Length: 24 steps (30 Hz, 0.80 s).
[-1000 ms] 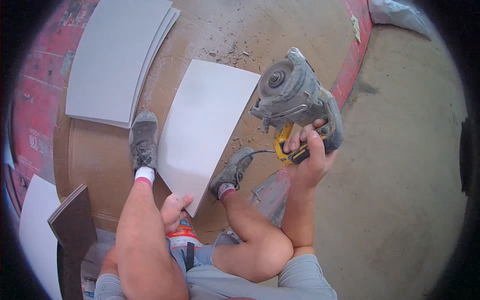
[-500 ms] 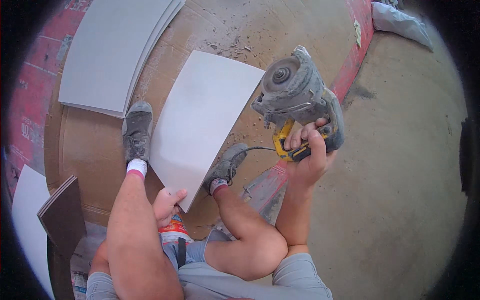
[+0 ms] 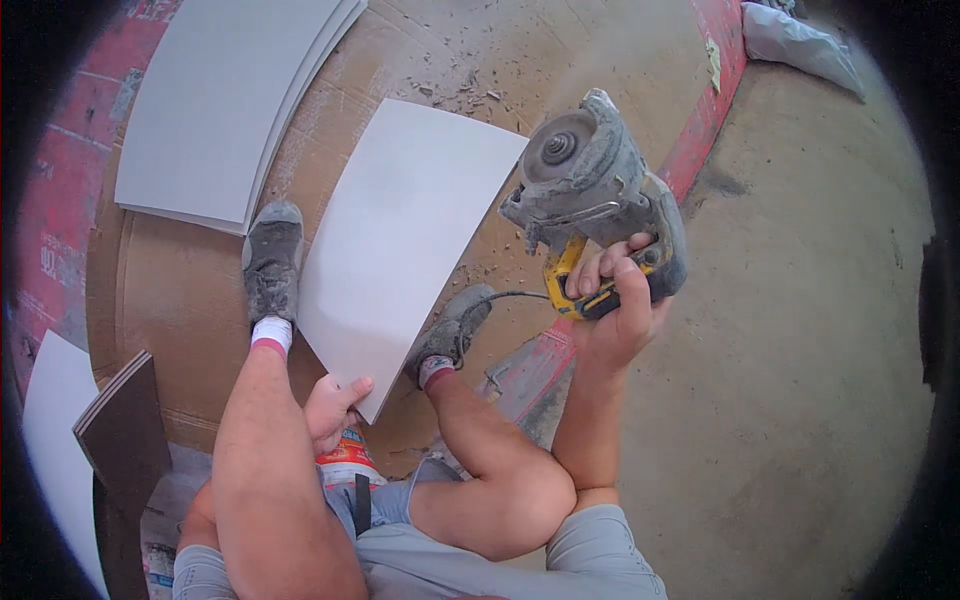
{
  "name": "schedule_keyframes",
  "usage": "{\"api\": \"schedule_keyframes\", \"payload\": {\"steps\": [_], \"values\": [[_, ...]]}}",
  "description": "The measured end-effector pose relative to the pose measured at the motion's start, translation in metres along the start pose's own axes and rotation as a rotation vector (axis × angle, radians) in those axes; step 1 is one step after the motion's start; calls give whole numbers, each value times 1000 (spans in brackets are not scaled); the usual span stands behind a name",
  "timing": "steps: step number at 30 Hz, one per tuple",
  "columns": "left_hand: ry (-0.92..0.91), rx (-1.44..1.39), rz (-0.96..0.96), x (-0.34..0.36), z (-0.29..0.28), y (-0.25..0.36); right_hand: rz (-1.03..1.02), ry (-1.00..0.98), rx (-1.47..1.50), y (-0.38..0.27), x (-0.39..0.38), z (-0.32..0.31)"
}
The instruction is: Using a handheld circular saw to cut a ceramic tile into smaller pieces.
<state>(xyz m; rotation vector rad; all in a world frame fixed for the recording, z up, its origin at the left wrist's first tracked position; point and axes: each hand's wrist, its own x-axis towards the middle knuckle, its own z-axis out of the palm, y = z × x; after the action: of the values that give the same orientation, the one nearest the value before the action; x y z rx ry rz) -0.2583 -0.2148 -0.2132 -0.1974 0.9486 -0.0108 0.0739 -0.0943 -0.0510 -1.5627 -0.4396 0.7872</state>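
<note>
Saw (image 3: 600, 185) in right grip (image 3: 625, 318) near edge of white panel (image 3: 405, 245), wide floor (image 3: 775, 350) rightward

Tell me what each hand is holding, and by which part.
The right hand holds the dusty corded disc cutter by its yellow handle; the left hand grips the white tile at its near end, thumb on top.

Left of the white panel (image 3: 405, 240), a panel stack (image 3: 225, 110) is cut off by the view's upper edge; beneath the panel, the left hand (image 3: 332, 409) is partly hidden.
</note>
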Motion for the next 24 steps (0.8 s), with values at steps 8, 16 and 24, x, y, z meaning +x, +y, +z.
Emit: {"api": "schedule_keyframes", "payload": {"steps": [8, 16, 24], "values": [[24, 34, -25, 2, -8, 4, 24, -2, 28, 4, -1, 6], [11, 60, -34, 0, -9, 9, 22, 0, 4, 4, 2, 9], [23, 34, -26, -1, -13, 7, 41, -36, 42, 5, -1, 10]]}}
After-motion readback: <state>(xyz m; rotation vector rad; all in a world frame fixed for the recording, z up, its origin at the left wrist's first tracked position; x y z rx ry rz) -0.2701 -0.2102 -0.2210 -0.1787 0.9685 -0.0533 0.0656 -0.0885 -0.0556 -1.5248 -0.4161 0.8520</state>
